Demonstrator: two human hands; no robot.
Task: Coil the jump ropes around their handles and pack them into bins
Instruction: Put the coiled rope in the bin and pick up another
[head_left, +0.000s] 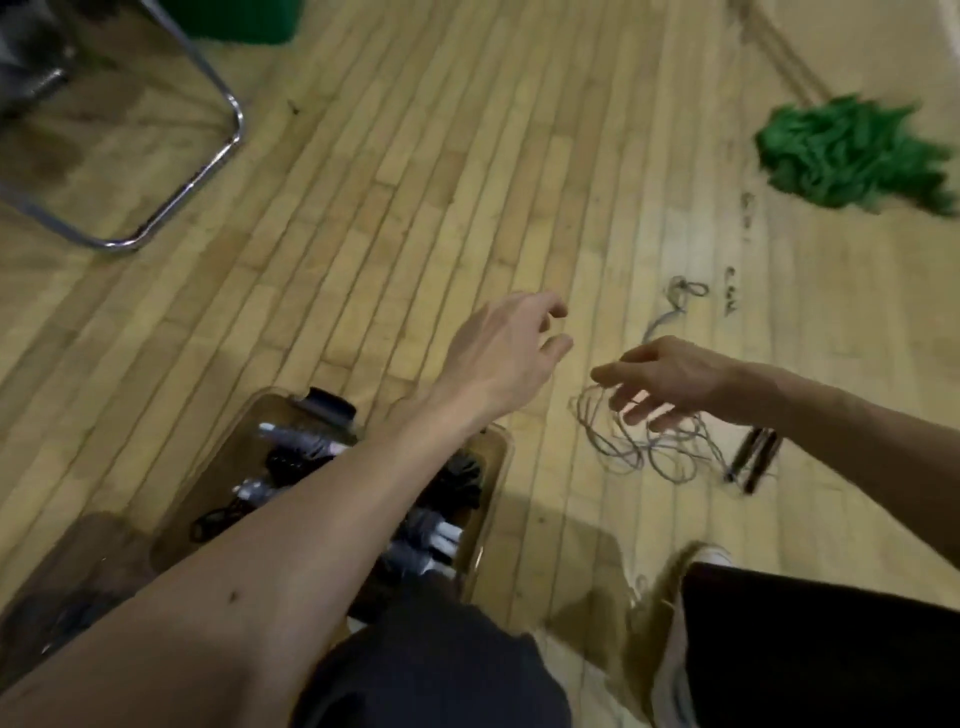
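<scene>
Gripping nothing on either side: right hand (670, 384) loosely spread just over tangled grey jump rope (649, 452) on wooden floor (415, 182), contact unclear, black handles (753, 460) just beside; left hand (511, 353) slack-fingered, hovering near. Below left forearm, clear bin (498, 467) of coiled ropes (462, 478). Farther off, green pile (852, 156), chrome chair frame (236, 124).

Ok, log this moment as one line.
stage: no grip yet | left hand: open, empty | right hand: open over grey rope | black handles: beside rope, unwound | bin: holds coiled ropes
</scene>
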